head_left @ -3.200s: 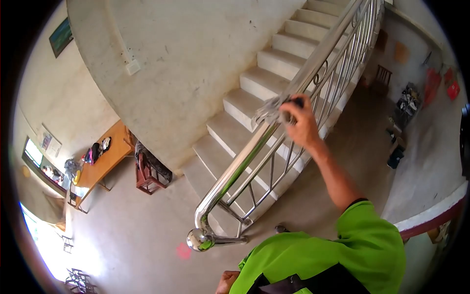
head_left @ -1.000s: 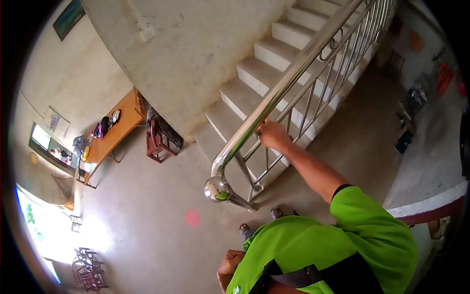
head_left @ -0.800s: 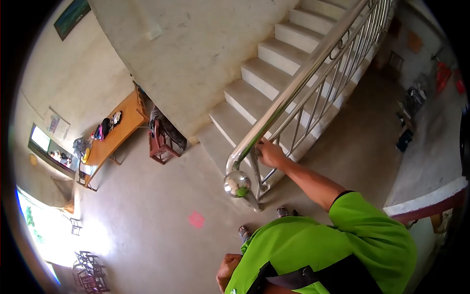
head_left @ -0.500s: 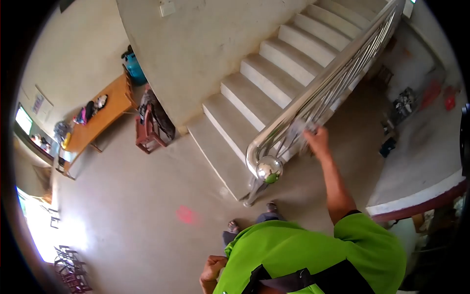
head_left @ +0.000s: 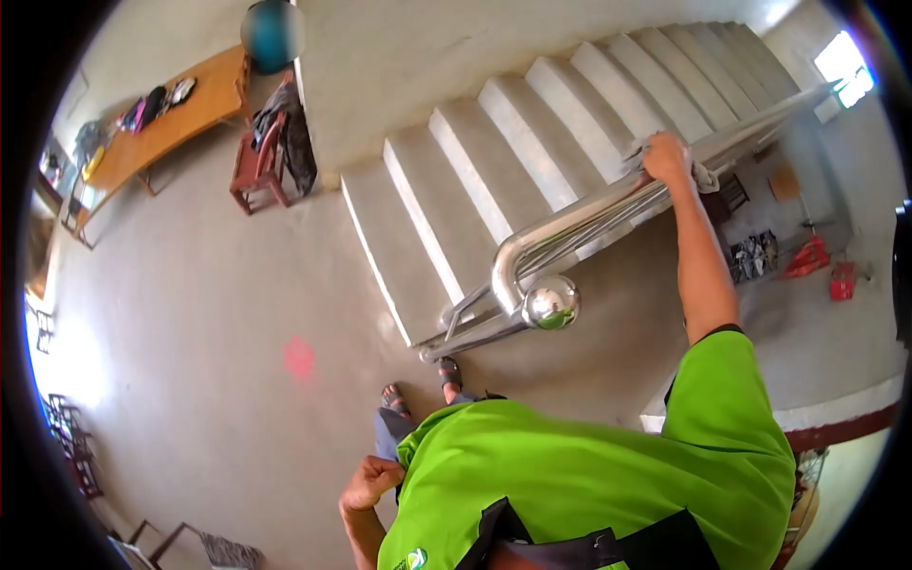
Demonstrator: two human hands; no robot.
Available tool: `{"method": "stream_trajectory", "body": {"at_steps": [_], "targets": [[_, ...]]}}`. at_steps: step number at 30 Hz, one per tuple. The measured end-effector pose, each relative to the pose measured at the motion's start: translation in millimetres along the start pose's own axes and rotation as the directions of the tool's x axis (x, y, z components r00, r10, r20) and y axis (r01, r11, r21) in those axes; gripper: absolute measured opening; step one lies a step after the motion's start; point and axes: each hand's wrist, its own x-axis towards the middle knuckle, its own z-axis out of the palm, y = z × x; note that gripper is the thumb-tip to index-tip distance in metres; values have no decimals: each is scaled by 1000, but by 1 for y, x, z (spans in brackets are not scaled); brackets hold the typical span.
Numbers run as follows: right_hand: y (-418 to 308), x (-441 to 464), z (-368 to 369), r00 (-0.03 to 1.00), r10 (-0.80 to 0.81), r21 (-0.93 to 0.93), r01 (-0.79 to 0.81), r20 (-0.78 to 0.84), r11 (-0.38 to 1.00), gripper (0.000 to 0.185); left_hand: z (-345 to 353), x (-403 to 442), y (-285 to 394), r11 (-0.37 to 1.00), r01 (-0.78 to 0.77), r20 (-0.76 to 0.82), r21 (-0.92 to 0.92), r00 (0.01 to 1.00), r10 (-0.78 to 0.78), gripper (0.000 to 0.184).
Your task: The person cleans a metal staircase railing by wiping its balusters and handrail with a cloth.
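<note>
My right hand is closed around a grey cloth on top of the shiny metal handrail, some way up from its lower bend. Parts of the cloth stick out on both sides of the hand. A round metal ball sits at the rail's lower end. Near the left side of my green shirt, my left hand is curled into a fist beside the waist, with nothing visible in it.
Concrete stairs rise behind the rail. At the upper left are a wooden table bearing cloth items, a red chair with a dark garment, and a teal cylinder. Red bags lie at the right.
My right hand has moved from below the handrail up onto it, farther up the rail, with the cloth. The view has turned, and the rail now lies flatter. My left hand stays by my waist.
</note>
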Motion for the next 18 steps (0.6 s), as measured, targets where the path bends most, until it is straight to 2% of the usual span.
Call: {"method": "stream_trajectory", "body": {"at_steps": [1, 3, 4, 6, 7, 8, 10, 11, 13, 14, 15, 17, 18], "targets": [[-16, -2, 5, 1000, -22, -1, 22, 5, 1000, 26, 1, -1, -2, 1000, 1, -27, -22, 1000, -2, 23], [-58, -9, 4, 968, -88, 101, 66, 234, 993, 25, 4, -2, -8, 998, -7, -86, -65, 996, 1, 24], [-78, -15, 4, 965, -109, 102, 87, 239, 991, 25, -5, 2, -19, 998, -40, 23, -55, 999, 41, 24], [-119, -29, 3, 856, -292, 112, 270, 427, 956, 26, 2, -3, -2, 999, -1, -4, -50, 1000, 1, 24], [-138, -37, 5, 828, -362, 162, 324, 428, 932, 26, 4, -6, 2, 999, 35, -14, -29, 999, -35, 24], [-156, -44, 4, 797, -428, 210, 373, 425, 904, 26, -6, 0, -21, 996, -60, 62, -67, 996, 65, 23], [-190, -59, -2, 705, -519, 333, 400, 483, 854, 27, -3, -6, -28, 995, -53, 20, -82, 998, 55, 23], [-200, -65, -3, 701, -525, 333, 408, 482, 850, 27, -3, -7, -29, 996, -49, -17, -80, 999, 48, 22], [-220, -77, -6, 581, -700, 525, 475, 416, 706, 26, -7, -11, -27, 993, -76, 17, -87, 997, 77, 22], [-231, -85, -26, 537, -661, 525, 408, 524, 747, 26, -9, -13, -29, 991, -102, 58, -89, 993, 107, 21], [-233, -91, -26, 533, -666, 526, 413, 522, 744, 26, -11, -15, -31, 990, -104, 52, -92, 993, 109, 21], [-235, -99, -24, 519, -807, 564, 591, 281, 577, 28, -14, -19, -34, 989, -84, 49, -124, 995, 90, 21], [-240, -104, -36, 485, -785, 585, 529, 386, 615, 34, -16, -21, -34, 989, -83, 44, -124, 995, 89, 21]]}}
